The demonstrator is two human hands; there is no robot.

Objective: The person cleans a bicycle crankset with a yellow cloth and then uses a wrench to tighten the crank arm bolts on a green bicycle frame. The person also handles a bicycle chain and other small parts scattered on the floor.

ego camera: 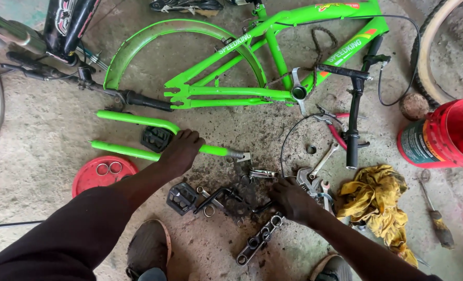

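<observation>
the left hand (182, 151) is lying flat on the green fork (153, 139), its grip spread over the lower leg; the fork's long axis is running left to right across the concrete floor (39, 156), steel tip pointing right toward the right hand (293, 200); that grip is curling into a pile of greasy small parts (242, 200), whether pinching anything i cannot tell; a black ribbed pedal (182, 198) is sitting between the hands, a crumpled yellow rag (377, 195) to the right
</observation>
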